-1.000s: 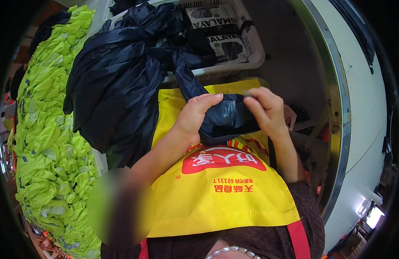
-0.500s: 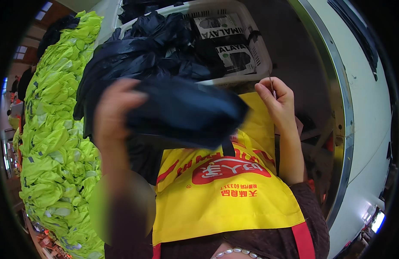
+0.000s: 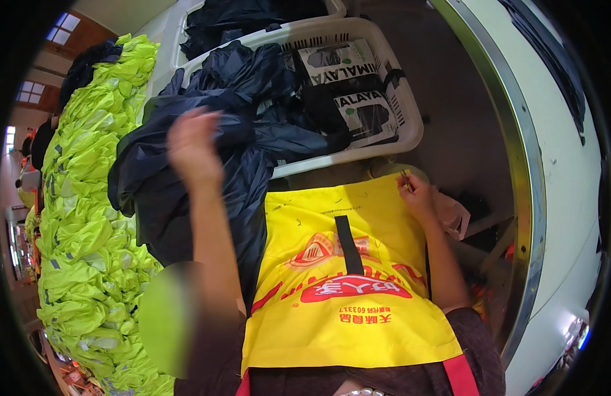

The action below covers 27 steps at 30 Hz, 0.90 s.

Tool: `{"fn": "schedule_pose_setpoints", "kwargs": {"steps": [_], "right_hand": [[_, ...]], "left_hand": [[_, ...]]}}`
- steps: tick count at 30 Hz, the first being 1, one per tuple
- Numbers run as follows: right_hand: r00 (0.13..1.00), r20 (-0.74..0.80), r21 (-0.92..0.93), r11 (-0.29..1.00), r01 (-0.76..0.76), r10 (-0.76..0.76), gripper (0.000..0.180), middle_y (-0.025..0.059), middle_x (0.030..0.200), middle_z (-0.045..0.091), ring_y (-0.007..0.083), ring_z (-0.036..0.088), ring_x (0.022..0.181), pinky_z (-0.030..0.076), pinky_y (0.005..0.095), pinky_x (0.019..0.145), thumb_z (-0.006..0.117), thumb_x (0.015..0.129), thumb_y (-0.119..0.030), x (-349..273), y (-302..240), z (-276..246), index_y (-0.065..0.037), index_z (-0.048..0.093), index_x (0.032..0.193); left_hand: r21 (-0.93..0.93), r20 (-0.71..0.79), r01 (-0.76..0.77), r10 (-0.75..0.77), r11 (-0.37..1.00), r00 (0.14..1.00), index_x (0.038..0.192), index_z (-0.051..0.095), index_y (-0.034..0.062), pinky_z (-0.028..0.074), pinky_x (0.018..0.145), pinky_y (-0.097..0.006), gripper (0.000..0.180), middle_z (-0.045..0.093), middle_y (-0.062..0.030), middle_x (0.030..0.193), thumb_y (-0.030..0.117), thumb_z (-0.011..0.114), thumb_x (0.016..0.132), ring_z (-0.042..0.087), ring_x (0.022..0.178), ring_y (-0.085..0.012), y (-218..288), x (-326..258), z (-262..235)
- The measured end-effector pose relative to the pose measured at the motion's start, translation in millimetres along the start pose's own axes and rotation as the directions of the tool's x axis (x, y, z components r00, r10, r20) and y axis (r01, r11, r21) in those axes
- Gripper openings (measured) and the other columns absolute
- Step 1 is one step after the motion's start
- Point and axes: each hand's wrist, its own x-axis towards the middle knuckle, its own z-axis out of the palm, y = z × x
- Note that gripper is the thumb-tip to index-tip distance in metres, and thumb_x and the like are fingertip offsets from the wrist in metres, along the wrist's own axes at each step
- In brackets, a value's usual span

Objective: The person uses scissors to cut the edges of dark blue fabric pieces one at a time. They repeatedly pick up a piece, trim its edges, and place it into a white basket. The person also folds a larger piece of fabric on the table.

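Over the pile of dark navy fabric [image 3: 186, 218] at the left, my left hand [image 3: 194, 148] is raised with its fingers loosely stretched out, somewhat blurred. No cloth visibly hangs from it. The shiny navy fabric drapes from a white plastic basket [image 3: 332, 160] down beside my lap. My right hand [image 3: 418, 198], at the right edge of my yellow apron [image 3: 371, 336], closes on a small pointed metal tool [image 3: 405, 177], too small to name surely. A short black strap [image 3: 349, 245] lies on the apron.
Printed cards or packets [image 3: 365, 115] sit in the basket with dark fabric. Another white basket [image 3: 337, 8] with dark cloth stands behind it. Bright yellow-green garments [image 3: 87, 264] are heaped along the left. A metal-edged pale surface [image 3: 563, 198] runs along the right.
The dark cloth that was swinging across my lap by my left hand is now off the apron, with navy fabric piled at left. My right hand has come lower, keeping its small tool.
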Motion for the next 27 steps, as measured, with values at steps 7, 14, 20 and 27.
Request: {"fn": "schedule_pose_setpoints", "kwargs": {"steps": [7, 14, 20, 27], "right_hand": [[0.991, -0.116, -0.02, 0.997, -0.072, 0.069, 0.016, 0.0041, 0.068, 0.057, 0.007, 0.052, 0.064, 0.042, 0.0236, 0.058, 0.056, 0.085, -0.015, 11, 12, 12, 0.0, 0.058, 0.09], [0.99, -0.138, 0.163, 0.986, -0.013, 0.036, 0.02, 0.0015, 0.069, 0.057, 0.008, 0.05, 0.061, 0.041, 0.0228, 0.056, 0.055, 0.087, -0.019, 13, 18, 14, 0.001, 0.057, 0.09], [0.901, 0.169, 0.753, 0.538, -0.379, 0.399, 0.021, -0.0004, 0.075, 0.059, 0.0047, 0.043, 0.052, 0.034, 0.0183, 0.046, 0.052, 0.088, -0.026, 34, 9, 28, -0.008, 0.056, 0.098], [0.941, 0.185, 0.918, 0.291, -0.268, 0.283, 0.023, 0.0032, 0.099, 0.061, 0.013, 0.057, 0.08, 0.047, 0.0256, 0.069, 0.056, 0.085, -0.018, 12, -41, 125, -0.008, 0.056, 0.106]], "left_hand": [[0.59, 0.783, -0.65, -0.143, 0.478, 0.605, 0.124, 0.04, 0.0023, 0.029, 0.098, -0.044, 0.062, 0.051, -0.0167, 0.119, 0.025, 0.066, 0.072, 0.045, 0.116, -0.0301, -222, -58, 114], [0.712, 0.699, -0.575, -0.477, 0.403, 0.532, 0.083, 0.062, 0.0049, 0.046, 0.069, -0.041, 0.026, 0.062, -0.0178, 0.083, 0.029, 0.057, 0.076, 0.06, 0.084, -0.0318, -213, -38, 110], [0.458, 0.805, -0.027, -0.402, 0.889, 0.437, 0.074, 0.058, 0.0009, 0.039, 0.055, -0.025, 0.02, 0.05, -0.0022, 0.065, 0.02, 0.061, 0.078, 0.048, 0.062, -0.0082, -33, -15, 38], [0.429, 0.903, -0.546, -0.331, 0.72, 0.273, 0.073, 0.061, 0.0033, 0.04, 0.073, -0.035, 0.014, 0.059, -0.0081, 0.072, 0.016, 0.066, 0.074, 0.054, 0.074, -0.0243, -15, -104, -30]]}}
